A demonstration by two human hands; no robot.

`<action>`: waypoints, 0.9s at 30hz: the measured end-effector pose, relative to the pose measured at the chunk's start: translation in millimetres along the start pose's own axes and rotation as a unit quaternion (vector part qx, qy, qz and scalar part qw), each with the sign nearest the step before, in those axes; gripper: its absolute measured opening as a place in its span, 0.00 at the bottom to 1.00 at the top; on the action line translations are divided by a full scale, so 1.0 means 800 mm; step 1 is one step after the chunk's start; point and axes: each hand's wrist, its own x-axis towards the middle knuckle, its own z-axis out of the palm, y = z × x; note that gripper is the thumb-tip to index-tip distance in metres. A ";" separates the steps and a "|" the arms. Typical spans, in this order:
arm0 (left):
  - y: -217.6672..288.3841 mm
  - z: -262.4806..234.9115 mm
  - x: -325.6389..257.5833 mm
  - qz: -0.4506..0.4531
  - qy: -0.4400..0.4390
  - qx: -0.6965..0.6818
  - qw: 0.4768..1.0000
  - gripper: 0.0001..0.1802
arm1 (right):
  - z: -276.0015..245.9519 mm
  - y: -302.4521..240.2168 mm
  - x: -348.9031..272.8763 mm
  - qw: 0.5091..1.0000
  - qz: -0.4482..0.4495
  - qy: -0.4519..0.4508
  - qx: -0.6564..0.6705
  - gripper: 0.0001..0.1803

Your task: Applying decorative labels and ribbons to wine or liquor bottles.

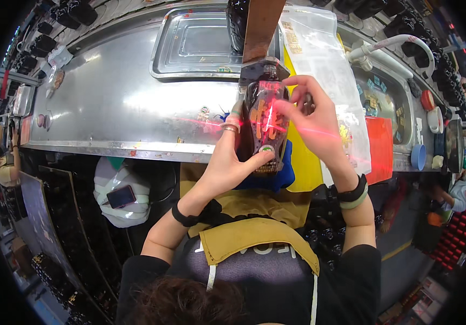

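Note:
A dark glossy bottle [254, 127] with gold lettering and a small round green-and-white label stands or leans at the bench's front edge. My left hand [227, 162] is wrapped around its left side, with the thumb across the lower front. My right hand [317, 116] is at the bottle's upper right, its fingers bent and apart. The right thumb tip is against or very close to the lettering; I cannot tell which. Red laser lines cross on the bottle's front. A blue cloth [284, 170] lies just below the bottle.
A metal tray [189, 67] sits on the steel bench [119, 97], beside a brown upright board [263, 30] and another dark bottle [237, 27]. To the right are a yellow sheet [303, 168], pale printed sheets [325, 49], an orange-red sheet [379, 146], a sink [401, 76] and a blue cup [418, 157].

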 end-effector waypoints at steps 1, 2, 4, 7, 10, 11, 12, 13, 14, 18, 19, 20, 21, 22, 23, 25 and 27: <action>-0.001 0.000 -0.002 -0.009 0.000 0.009 1.000 0.57 | 0.000 0.005 0.005 1.000 0.001 -0.002 0.000 0.14; -0.004 -0.001 0.000 0.010 0.009 -0.016 1.000 0.56 | -0.002 0.012 0.008 0.998 0.023 0.011 0.061 0.15; 0.002 0.000 0.000 -0.001 0.004 -0.016 1.000 0.56 | 0.002 0.020 0.013 0.989 0.048 0.024 0.139 0.17; 0.000 -0.002 -0.001 -0.020 -0.013 0.015 1.000 0.57 | 0.012 0.024 0.016 0.992 0.071 -0.005 0.105 0.19; -0.006 -0.008 -0.002 -0.034 -0.031 0.075 0.996 0.61 | 0.018 0.029 0.016 0.988 0.076 0.004 0.134 0.20; -0.005 -0.008 -0.002 -0.031 -0.035 0.062 0.997 0.60 | 0.019 0.030 0.017 0.986 0.081 0.001 0.147 0.20; -0.004 -0.008 -0.002 -0.028 -0.041 0.049 0.998 0.59 | 0.019 0.031 0.018 0.986 0.082 0.001 0.147 0.20; -0.004 -0.006 -0.001 -0.029 -0.041 0.049 0.998 0.59 | 0.020 0.033 0.019 0.983 0.094 0.006 0.157 0.20; -0.004 -0.003 -0.001 -0.011 -0.021 0.017 1.000 0.56 | 0.021 0.035 0.020 0.980 0.105 0.010 0.167 0.20; -0.001 0.006 0.000 -0.024 0.018 -0.028 0.999 0.55 | 0.025 0.038 0.023 0.987 0.091 0.019 0.131 0.21; -0.003 0.006 0.001 -0.025 0.017 -0.028 0.999 0.55 | 0.025 0.039 0.024 0.987 0.092 0.019 0.131 0.21; -0.006 0.004 0.001 -0.024 0.017 0.002 1.000 0.56 | 0.025 0.039 0.024 0.986 0.095 0.023 0.133 0.21; -0.009 0.003 0.002 -0.022 0.018 0.032 0.999 0.56 | 0.026 0.040 0.024 0.986 0.098 0.025 0.135 0.22; -0.006 0.004 0.002 -0.023 0.018 0.031 0.999 0.56 | 0.026 0.040 0.024 0.986 0.098 0.025 0.134 0.22; -0.002 0.006 0.002 -0.022 0.016 0.012 1.000 0.57 | 0.026 0.039 0.024 0.986 0.098 0.023 0.131 0.22; 0.001 0.007 0.002 -0.021 0.014 -0.007 1.000 0.57 | 0.025 0.037 0.023 0.987 0.098 0.022 0.127 0.22; 0.001 0.006 0.001 -0.015 0.010 -0.017 1.000 0.57 | 0.025 0.035 0.023 0.986 0.096 0.016 0.133 0.23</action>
